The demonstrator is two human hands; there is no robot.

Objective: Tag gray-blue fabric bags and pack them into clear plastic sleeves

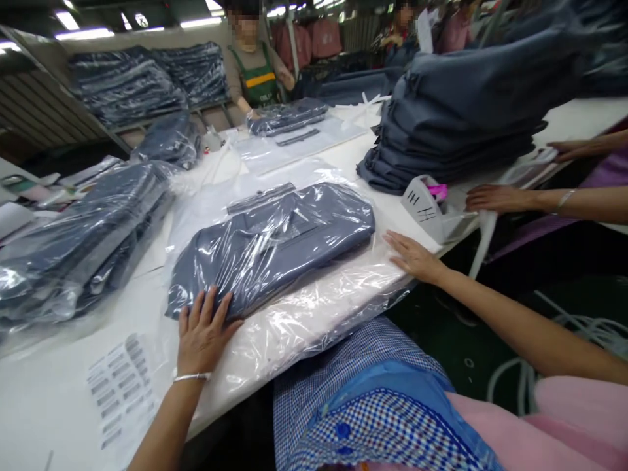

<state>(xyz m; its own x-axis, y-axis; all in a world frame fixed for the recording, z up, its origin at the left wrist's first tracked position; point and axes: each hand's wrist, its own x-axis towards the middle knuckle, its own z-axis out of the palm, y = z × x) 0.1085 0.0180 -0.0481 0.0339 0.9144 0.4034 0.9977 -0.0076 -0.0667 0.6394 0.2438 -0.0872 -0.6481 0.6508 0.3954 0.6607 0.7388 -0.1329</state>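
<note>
A dark blue bag (294,242) lies flat inside a clear plastic bag (314,307) on the white table, in front of me. My left hand (203,330) rests with spread fingers on the near left corner of the wrapped bag. On the right, my right hand (415,257) lies stretched out on the clear plastic, just beyond the blue bag's right end. The loose part of the plastic spreads toward me and hangs over the table's near edge.
A sheet of barcode labels (120,389) lies at the lower left. Wrapped blue bags (93,229) are piled on the left. A tall stack of unwrapped blue bags (456,124) stands at the right, beside a white container (424,206). A co-worker's hands (500,198) are close by; another person (258,72) works opposite.
</note>
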